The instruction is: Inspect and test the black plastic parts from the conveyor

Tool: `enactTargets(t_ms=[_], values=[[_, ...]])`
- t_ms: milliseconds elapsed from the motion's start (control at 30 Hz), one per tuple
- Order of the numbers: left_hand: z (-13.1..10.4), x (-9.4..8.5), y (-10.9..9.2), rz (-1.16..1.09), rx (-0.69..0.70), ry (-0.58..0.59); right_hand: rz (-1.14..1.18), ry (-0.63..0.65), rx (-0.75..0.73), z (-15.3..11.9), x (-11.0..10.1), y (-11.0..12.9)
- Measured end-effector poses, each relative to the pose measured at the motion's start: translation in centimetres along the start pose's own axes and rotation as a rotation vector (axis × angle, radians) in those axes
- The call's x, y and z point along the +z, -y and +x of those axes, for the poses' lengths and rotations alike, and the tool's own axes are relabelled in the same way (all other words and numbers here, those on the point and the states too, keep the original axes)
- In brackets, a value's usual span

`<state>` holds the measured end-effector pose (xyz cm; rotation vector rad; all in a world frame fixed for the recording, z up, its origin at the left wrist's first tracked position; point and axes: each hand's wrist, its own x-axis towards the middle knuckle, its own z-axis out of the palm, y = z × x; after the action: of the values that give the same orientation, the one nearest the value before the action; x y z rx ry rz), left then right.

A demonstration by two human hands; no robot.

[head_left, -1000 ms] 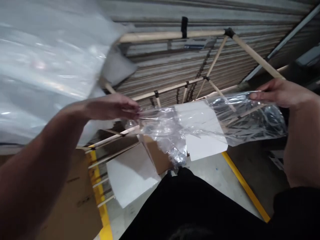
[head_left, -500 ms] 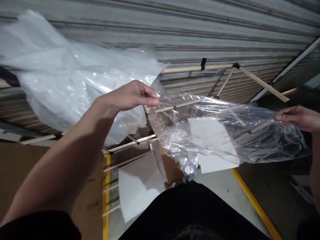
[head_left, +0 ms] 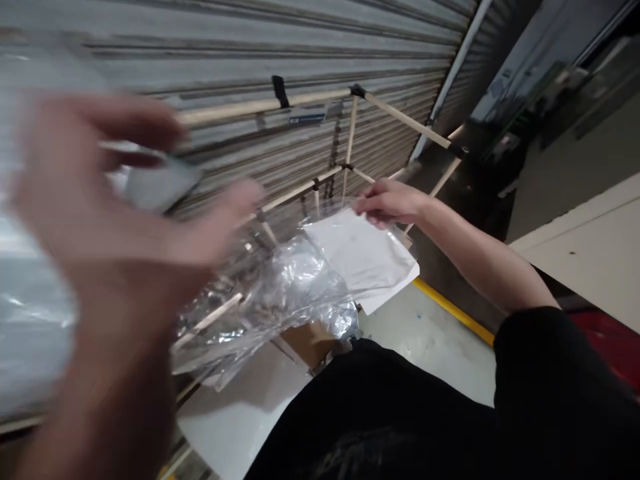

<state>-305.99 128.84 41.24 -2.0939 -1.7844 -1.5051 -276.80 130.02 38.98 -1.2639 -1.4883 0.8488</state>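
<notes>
My left hand is raised close to the camera at the left, blurred by motion. Its thumb and fingers are spread, with nothing between them. My right hand pinches the top edge of a clear plastic bag, which hangs crumpled and slants down to the left. Behind or inside the bag, I cannot tell which, there is a white sheet. A large, milky plastic bundle fills the left edge, partly hidden by my left hand.
A frame of pale pipes with black joints stands against a corrugated metal shutter. Below are a white panel and a brown cardboard piece. A yellow line crosses the floor; a pale board is at right.
My left hand has let go of the clear bag and come up toward the camera. My right hand has moved left, still gripping the bag. The view has shifted right.
</notes>
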Motion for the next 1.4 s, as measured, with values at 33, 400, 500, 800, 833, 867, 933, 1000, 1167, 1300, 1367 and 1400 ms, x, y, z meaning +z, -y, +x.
enactTargets(t_ms=[33,400,500,800,833,867,933,1000,1167,1300,1367,1400], values=[[-1.6,1.1,-1.5,-0.033,0.091,0.125,0.008,0.079,0.021,0.9,1.5,-0.1],[-3.4,9.8,0.8,-0.733,-0.297,0.728,0.245,0.500,-0.102,0.3,-3.8,-4.3],[-3.9,11.0,0.1,-0.759,-0.307,0.644,0.382,0.487,0.011,-4.3,-7.5,-8.3],[-4.1,17.9,-2.5,-0.601,-0.242,0.438,0.130,0.287,0.107,-8.2,-8.8,-10.5],[-3.9,18.1,-3.3,-0.572,-0.205,0.368,0.126,0.288,0.125,-7.8,-8.8,-10.7],[-3.7,18.1,-4.3,-0.544,-0.145,0.315,0.107,0.299,0.138,-7.5,-8.7,-10.8],[-3.1,18.0,-6.8,-0.483,0.041,0.357,-0.010,0.368,0.130,-7.0,-8.0,-11.0],[-2.1,18.0,-9.2,-0.415,0.226,0.662,-0.203,0.462,0.074,-6.6,-6.9,-10.9],[-1.8,20.1,-9.5,-0.422,0.089,1.673,-0.374,0.617,0.034,-5.7,-5.6,-10.9],[-5.4,22.0,-6.7,-0.506,-0.217,1.739,-0.311,0.739,0.169,-6.1,-7.0,-11.6],[-7.0,22.5,-6.0,-0.496,-0.282,1.705,-0.391,0.708,0.081,-7.3,-8.0,-11.7],[-7.5,22.7,-5.9,-0.489,-0.314,1.686,-0.471,0.625,-0.006,-8.1,-8.3,-11.6]])
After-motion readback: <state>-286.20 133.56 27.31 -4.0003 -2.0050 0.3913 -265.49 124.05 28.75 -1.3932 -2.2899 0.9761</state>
